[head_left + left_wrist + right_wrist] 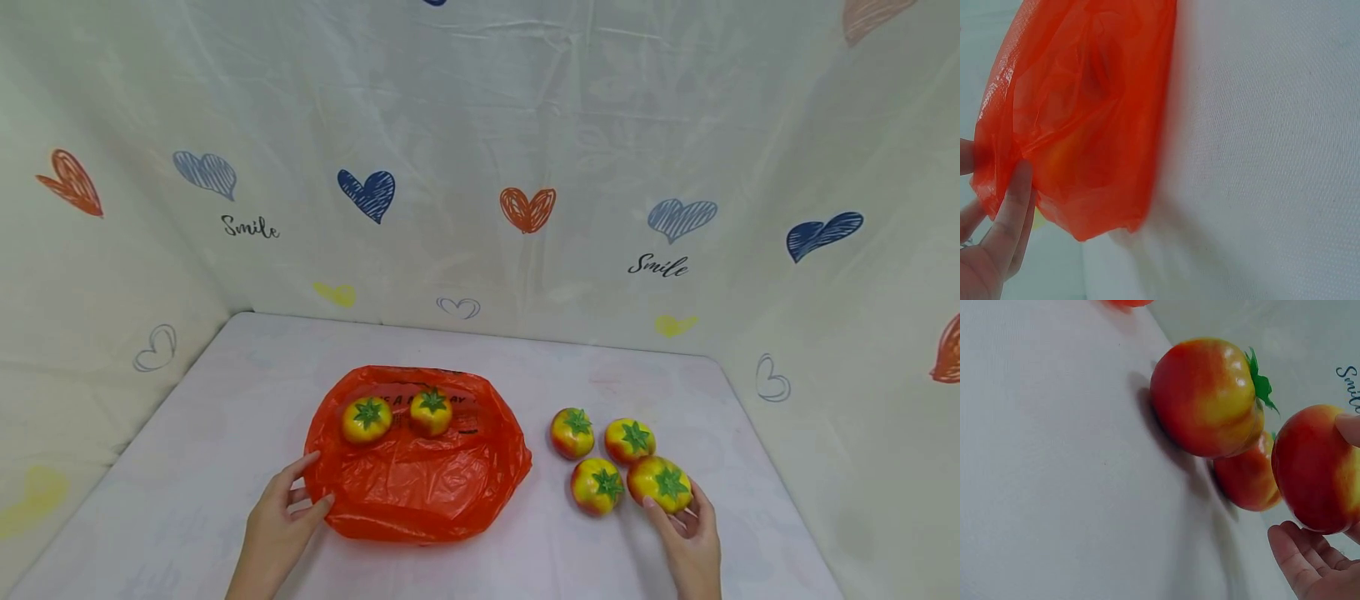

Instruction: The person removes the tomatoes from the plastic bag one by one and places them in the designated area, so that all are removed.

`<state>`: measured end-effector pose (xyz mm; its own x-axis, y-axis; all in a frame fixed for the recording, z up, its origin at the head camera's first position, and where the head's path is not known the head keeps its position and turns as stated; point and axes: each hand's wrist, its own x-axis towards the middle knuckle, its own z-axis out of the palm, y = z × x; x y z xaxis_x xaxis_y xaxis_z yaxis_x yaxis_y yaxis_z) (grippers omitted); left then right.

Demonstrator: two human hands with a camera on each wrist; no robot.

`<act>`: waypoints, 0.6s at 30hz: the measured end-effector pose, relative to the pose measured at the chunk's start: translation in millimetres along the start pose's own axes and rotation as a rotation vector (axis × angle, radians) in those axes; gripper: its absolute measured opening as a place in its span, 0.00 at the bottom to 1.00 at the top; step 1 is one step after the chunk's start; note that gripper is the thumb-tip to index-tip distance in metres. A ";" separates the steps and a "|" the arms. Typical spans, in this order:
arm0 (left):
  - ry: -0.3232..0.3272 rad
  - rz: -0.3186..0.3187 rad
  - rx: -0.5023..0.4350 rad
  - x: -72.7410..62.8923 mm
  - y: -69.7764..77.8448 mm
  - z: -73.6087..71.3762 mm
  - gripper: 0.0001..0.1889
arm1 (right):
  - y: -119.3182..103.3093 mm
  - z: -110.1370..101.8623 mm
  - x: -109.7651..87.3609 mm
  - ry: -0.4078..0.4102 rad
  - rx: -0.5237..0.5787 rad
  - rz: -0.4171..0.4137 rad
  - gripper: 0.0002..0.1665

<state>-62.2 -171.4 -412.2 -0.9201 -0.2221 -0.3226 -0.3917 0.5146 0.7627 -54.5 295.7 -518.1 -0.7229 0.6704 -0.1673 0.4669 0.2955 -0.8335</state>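
Observation:
An open red plastic bag (427, 487) lies spread on the table, its rim standing up around it. Two yellow-and-red tomatoes with green star-shaped leaves, one on the left (358, 427) and one beside it (431, 421), sit toward the back inside. My left hand (276, 523) pinches the bag's near-left rim; in the left wrist view its fingers (1007, 228) press on the thin plastic. On the right, my right hand (692, 546) grips another tomato (647, 479) between thumb and fingers. The right wrist view shows this held tomato (1310, 469) raised off the table.
Three loose tomatoes, a near one (588, 485), a left one (566, 437) and a back one (622, 446), stand close together just left of the right hand. A pale cloth covers the table (540, 550). Behind rises a curtain (450, 108) printed with hearts.

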 end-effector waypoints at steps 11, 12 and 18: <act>-0.004 0.008 -0.004 -0.1 -0.9 -0.4 0.33 | -30.4 -10.2 -23.8 -0.057 -0.012 0.054 0.57; -0.004 0.008 -0.005 0.0 -0.8 -0.3 0.33 | -32.3 -10.8 -25.5 -0.056 -0.020 0.058 0.57; -0.003 0.006 -0.007 0.2 -0.3 0.2 0.33 | -33.1 -10.7 -27.0 -0.047 -0.038 0.062 0.57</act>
<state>-62.4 -171.4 -412.6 -0.9224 -0.2167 -0.3197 -0.3862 0.5105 0.7683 -44.9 275.1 -480.3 -0.7145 0.6558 -0.2437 0.5302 0.2804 -0.8002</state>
